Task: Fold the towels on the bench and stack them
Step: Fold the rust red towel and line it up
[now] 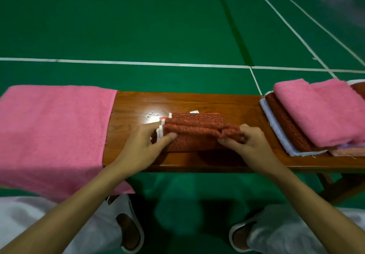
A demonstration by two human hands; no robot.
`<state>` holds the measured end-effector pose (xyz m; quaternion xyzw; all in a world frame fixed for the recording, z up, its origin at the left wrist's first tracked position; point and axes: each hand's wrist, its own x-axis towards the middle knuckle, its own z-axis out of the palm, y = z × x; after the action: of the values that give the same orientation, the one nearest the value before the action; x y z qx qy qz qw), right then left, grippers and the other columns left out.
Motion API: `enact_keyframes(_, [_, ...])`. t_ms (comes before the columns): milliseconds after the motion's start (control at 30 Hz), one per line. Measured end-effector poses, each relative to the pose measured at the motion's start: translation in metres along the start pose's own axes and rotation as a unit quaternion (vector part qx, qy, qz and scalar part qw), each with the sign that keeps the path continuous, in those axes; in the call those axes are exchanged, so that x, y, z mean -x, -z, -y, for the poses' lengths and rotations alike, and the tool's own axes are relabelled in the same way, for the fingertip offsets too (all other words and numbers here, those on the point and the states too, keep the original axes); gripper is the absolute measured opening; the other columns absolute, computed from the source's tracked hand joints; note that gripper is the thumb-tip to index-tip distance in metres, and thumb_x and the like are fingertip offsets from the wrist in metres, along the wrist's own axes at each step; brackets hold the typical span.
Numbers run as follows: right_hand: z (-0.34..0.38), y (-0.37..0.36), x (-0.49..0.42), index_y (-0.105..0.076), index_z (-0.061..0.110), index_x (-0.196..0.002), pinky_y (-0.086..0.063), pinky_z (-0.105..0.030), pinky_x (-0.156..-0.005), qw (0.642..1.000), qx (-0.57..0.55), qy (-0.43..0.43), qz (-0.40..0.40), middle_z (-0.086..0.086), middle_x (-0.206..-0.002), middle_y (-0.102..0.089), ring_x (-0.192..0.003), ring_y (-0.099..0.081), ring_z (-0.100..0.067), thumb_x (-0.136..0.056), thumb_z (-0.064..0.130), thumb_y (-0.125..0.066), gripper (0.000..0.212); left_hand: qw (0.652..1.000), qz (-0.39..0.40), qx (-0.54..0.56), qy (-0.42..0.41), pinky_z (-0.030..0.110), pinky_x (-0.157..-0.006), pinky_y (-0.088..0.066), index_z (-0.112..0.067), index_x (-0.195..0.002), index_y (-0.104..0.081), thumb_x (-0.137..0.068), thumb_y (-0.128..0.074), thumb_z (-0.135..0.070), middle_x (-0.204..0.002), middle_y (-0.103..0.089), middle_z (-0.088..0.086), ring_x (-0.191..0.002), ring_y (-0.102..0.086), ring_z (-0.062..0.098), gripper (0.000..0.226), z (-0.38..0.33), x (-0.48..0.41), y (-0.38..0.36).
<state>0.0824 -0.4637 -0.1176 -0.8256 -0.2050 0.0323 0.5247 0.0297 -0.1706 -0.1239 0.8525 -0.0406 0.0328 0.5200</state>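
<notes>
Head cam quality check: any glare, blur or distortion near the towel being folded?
Head view: there is a bright glare patch on the bench just behind the rust-red towel, washing out the grain. The towel, left hand and right hand read reasonably sharp. The top-right corner of the floor is smeared. Wide-angle bowing shows toward the frame edges, and heavy shadow lies under the bench.

One wooden bench point(197, 101) here, and on it six towels I can tell apart: two pink, the spread pink towel point(53, 127) and the folded pink towel point(320, 113); two rust-red, the middle rust-red towel point(197, 133) and the stacked rust-red towel point(294, 125); one white towel point(280, 125); one peach towel point(347, 152). More cloth at the far right edge I cannot count. Two hands, left hand point(142, 145) and right hand point(252, 143); two white slippers, left slipper point(128, 212) and right slipper point(235, 234).
</notes>
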Motion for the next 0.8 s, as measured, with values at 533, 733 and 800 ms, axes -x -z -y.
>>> enact_keyframes(533, [0.001,-0.016,-0.053,-0.032,0.016,-0.043,-0.031,-0.037,-0.056,0.962,0.134,-0.202,-0.13,0.003,-0.043,-0.032,-0.047,-0.041,-0.025,-0.098,0.042,-0.063,0.069,0.957,-0.128,-0.169,0.197,0.043,-0.065,-0.057,-0.009,-0.068,-0.068,-0.082,-0.057,-0.065,-0.057,-0.064,0.006,-0.062,-0.067,0.032,0.059,-0.009,-0.043,-0.018])
enact_keyframes(733, [0.001,-0.019,-0.052,-0.037,0.014,-0.044,-0.029,-0.033,-0.054,0.951,0.185,-0.2,-0.145,0.003,-0.043,-0.037,-0.048,-0.044,-0.023,-0.097,0.044,-0.063,0.066,0.91,-0.21,-0.354,0.058,0.043,-0.08,-0.044,-0.013,-0.111,-0.064,-0.093,-0.064,-0.039,-0.109,-0.062,0.007,-0.106,-0.055,0.032,0.032,-0.026,-0.033,-0.028])
enact_keyframes(800, [0.003,-0.021,-0.05,-0.043,0.011,-0.048,-0.03,-0.034,-0.056,0.945,0.216,-0.194,-0.152,0.001,-0.048,-0.045,-0.053,-0.049,-0.025,-0.097,0.048,-0.06,0.064,0.911,-0.197,-0.361,-0.042,0.044,-0.098,-0.041,-0.012,-0.139,-0.052,-0.1,-0.056,-0.037,-0.135,-0.055,0.009,-0.125,-0.048,0.03,0.046,-0.036,-0.03,-0.034])
